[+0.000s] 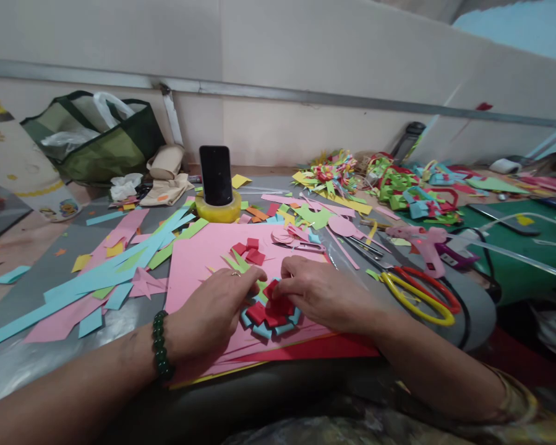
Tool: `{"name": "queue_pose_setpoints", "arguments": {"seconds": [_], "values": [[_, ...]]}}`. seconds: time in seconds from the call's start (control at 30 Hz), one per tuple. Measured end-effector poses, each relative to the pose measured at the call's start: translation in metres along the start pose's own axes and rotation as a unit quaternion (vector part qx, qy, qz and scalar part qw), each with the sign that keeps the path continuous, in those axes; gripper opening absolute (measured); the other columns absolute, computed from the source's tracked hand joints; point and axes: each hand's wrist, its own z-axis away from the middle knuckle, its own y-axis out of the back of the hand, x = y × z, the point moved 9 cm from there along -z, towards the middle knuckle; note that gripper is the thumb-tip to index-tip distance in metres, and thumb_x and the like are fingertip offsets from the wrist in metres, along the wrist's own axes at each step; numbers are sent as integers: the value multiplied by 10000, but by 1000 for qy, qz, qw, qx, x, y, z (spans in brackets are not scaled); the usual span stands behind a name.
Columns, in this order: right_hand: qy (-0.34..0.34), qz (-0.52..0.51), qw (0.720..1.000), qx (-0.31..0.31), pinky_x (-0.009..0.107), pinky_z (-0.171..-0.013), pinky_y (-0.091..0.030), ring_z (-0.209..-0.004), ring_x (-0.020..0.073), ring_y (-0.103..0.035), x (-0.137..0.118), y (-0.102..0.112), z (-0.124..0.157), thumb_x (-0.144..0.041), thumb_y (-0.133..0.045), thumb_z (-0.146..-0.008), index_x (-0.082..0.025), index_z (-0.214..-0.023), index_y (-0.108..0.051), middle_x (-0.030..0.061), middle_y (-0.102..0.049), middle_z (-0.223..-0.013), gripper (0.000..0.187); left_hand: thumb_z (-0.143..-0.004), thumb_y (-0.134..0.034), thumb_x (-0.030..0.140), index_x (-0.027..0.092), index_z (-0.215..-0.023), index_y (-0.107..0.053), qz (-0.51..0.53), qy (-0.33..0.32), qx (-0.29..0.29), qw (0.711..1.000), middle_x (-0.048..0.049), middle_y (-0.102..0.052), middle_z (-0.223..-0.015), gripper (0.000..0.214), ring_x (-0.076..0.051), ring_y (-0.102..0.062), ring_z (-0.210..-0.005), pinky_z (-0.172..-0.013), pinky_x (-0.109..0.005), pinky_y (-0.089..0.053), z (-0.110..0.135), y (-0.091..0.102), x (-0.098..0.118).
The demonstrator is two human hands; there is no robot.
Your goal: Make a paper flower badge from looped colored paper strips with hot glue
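A paper flower (261,330) with folded red petals and an outer ring of light blue ones lies on a stack of pink paper sheets (189,253). My left hand (213,303), with a dark green bead bracelet (161,346) at the wrist, is closed at the flower's left side, its fingertips partly hidden. My right hand (319,290) has its fingers curled and pinched over a red paper petal (282,304) at the flower's upper right. Loose folded red paper pieces (250,251) and green paper strips (240,262) lie just beyond my hands.
Scissors (417,296) and a pink glue gun (426,244) lie on the right. A phone (215,175) stands in a yellow tape roll (219,209) behind the sheets. Coloured paper strips (115,266) cover the left. A green bag (101,139) and finished-looking paper flowers (333,173) are farther back.
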Motion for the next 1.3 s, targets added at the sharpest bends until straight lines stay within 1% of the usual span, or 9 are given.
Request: {"name": "queue_pose_setpoints", "arguments": {"seconds": [0.27, 0.4, 0.77, 0.87, 0.97, 1.03, 1.13, 1.2, 1.3], "values": [[20, 5, 1000, -11, 266, -715, -399, -792, 145, -546, -3, 1, -3, -106, -486, -889, -271, -989, -751, 43, -556, -899, 328, -812, -395, 5, 193, -1279, -368, -5, -14, 21, 1000, -74, -666, -1007, 503, -215, -592, -904, -795, -367, -472, 2, -3, -1], [18, 10, 1000, -1, 265, -748, -419, -833, 152, -559, 0, 2, -5, -91, -479, -882, -240, -1031, -739, 57, -567, -935, 335, -804, -392, -2, 192, -1283, -356, -6, -15, 17, 1000, -78, -666, -1006, 518, -219, -597, -915, -807, -375, -475, 1, -3, -2], [32, 5, 999, -21, 267, -738, -422, -829, 159, -569, -2, -2, -9, -78, -491, -864, -254, -1031, -746, 53, -563, -911, 352, -788, -406, -12, 200, -1299, -345, 1, 0, 12, 1000, -66, -673, -1034, 557, -214, -600, -929, -806, -371, -475, -1, -4, -3], [36, -35, 998, 42, 255, -760, -417, -840, 148, -572, 8, 13, -7, -28, -455, -830, -211, -969, -730, 52, -579, -924, 359, -769, -422, -22, 188, -1320, -333, -2, -2, 17, 1000, -74, -679, -1038, 597, -224, -599, -924, -812, -386, -474, 0, -3, -2], [-2, -58, 992, 115, 252, -724, -396, -825, 150, -568, 25, 35, -8, -80, -453, -842, -182, -943, -667, 55, -626, -942, 257, -770, -410, -22, 187, -1313, -345, 2, -7, 23, 1000, -76, -679, -1042, 585, -222, -597, -925, -819, -388, -470, 0, -2, -1], [-33, -63, 991, 110, 244, -617, -349, -687, 140, -537, 36, 38, -15, -155, -494, -840, -178, -825, -646, 37, -641, -804, 154, -771, -404, -17, 187, -1300, -363, 12, -3, 23, 1000, -72, -682, -1032, 568, -217, -601, -920, -824, -382, -466, 0, -1, -1], [-43, -84, 989, 112, 243, -532, -269, -520, 107, -426, 45, 33, -32, -238, -505, -855, -174, -632, -576, -3, -544, -572, 243, -796, -423, 26, 198, -1246, -431, 48, 14, 27, 998, -53, -689, -987, 482, -204, -617, -899, -810, -349, -469, -2, 3, -2], [-34, -106, 981, 160, 236, -546, -281, -534, 103, -419, 49, 32, -39, -273, -460, -893, -176, -660, -565, -12, -521, -574, 273, -836, -468, 109, 207, -1146, -507, 90, 21, 61, 994, -43, -683, -966, 327, -190, -627, -872, -746, -302, -481, -5, 13, -3], [-28, -149, 961, 232, 228, -567, -313, -575, 105, -441, 61, 30, -41, -351, -405, -931, -177, -751, -567, -9, -538, -629, 298, -850, -544, 215, 195, -906, -591, 122, 16, 181, 976, -32, -673, -876, 75, -163, -623, -798, -698, -261, -484, -7, 39, -11]]}}
